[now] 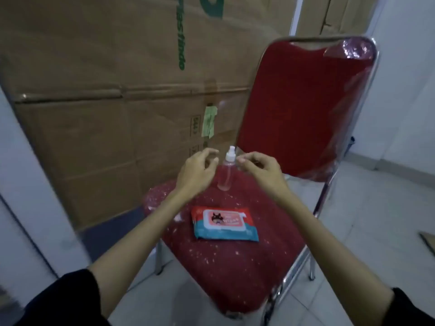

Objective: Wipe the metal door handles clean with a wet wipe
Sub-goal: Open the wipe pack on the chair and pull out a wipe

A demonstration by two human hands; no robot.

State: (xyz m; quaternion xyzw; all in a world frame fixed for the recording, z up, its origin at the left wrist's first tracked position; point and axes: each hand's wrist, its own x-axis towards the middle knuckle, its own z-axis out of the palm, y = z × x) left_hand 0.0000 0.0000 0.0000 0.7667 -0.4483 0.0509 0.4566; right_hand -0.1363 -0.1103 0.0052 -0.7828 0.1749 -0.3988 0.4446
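Note:
A pack of wet wipes (224, 223), red and blue with a white flip lid, lies flat on the seat of a red chair (237, 274). Behind it stands a small clear spray bottle (226, 171) with a white nozzle. My left hand (196, 171) hovers just left of the bottle, fingers curled and apart, holding nothing. My right hand (260, 169) hovers just right of the bottle, fingers also loosely curled and empty. Neither hand touches the bottle. No door handle is in view.
The chair has a red plastic-wrapped backrest (303, 107) and chrome legs. Large cardboard boxes (106, 90) stand behind and to the left. A pale tiled floor (367, 220) spreads to the right, and a white wall lies beyond.

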